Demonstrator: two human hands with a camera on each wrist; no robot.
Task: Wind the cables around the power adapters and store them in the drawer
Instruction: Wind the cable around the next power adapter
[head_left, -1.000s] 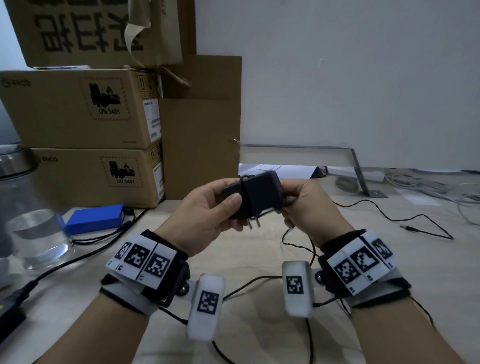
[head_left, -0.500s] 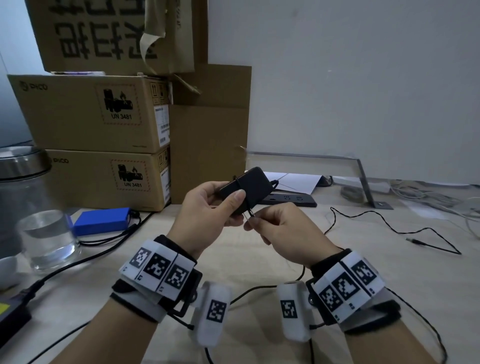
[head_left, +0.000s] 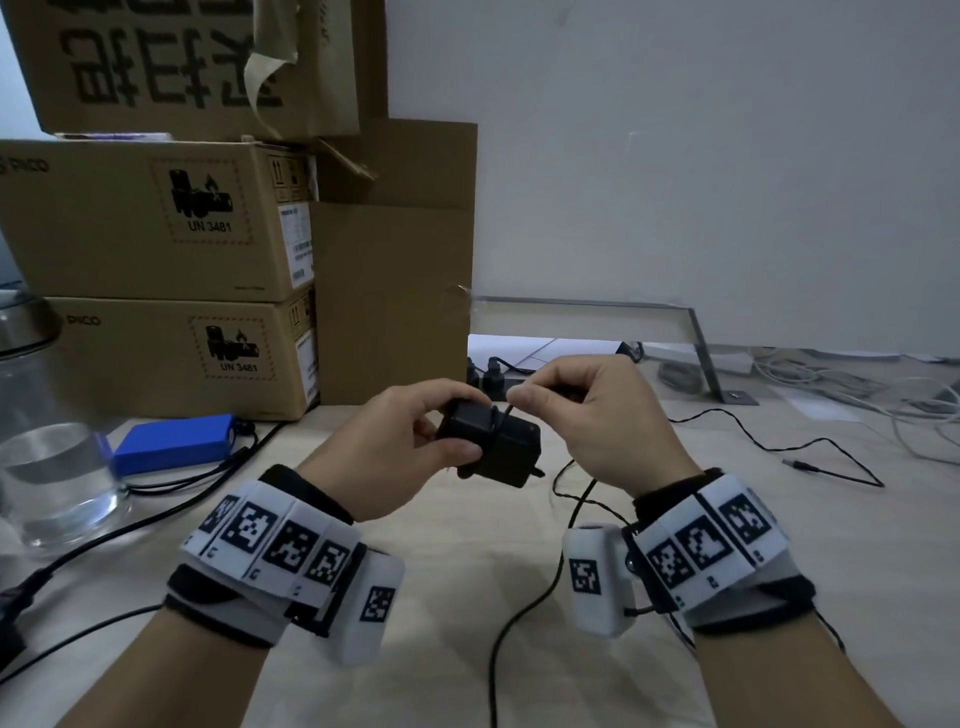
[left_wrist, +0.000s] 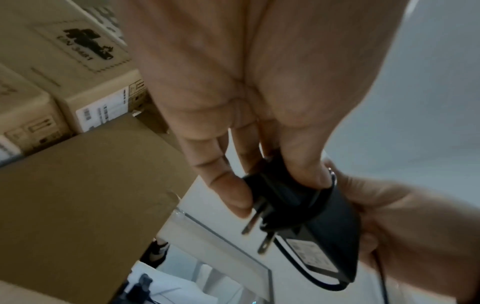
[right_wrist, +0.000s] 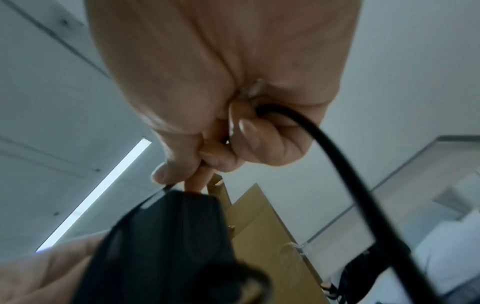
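My left hand (head_left: 415, 441) grips a black power adapter (head_left: 493, 447) above the table, thumb and fingers clamped on its plug end; its two metal prongs (left_wrist: 255, 232) show in the left wrist view. My right hand (head_left: 587, 410) pinches the adapter's thin black cable (head_left: 501, 421) just above the adapter body, where a turn of it crosses over the top. In the right wrist view the cable (right_wrist: 345, 164) runs out of my curled fingers. The loose rest of the cable (head_left: 753, 441) trails right over the table to its barrel plug (head_left: 797, 464). No drawer is in view.
Stacked cardboard boxes (head_left: 156, 223) stand at the back left. A blue pack (head_left: 174, 441) with black leads and a glass jar (head_left: 47, 467) sit at the left. A black power strip (head_left: 493, 379) lies behind my hands. White cables (head_left: 857, 384) and a metal bracket (head_left: 711, 358) lie at the right.
My right hand has risen from under the adapter to above it, carrying the cable over the body. The adapter has tipped so its prongs face down and away.
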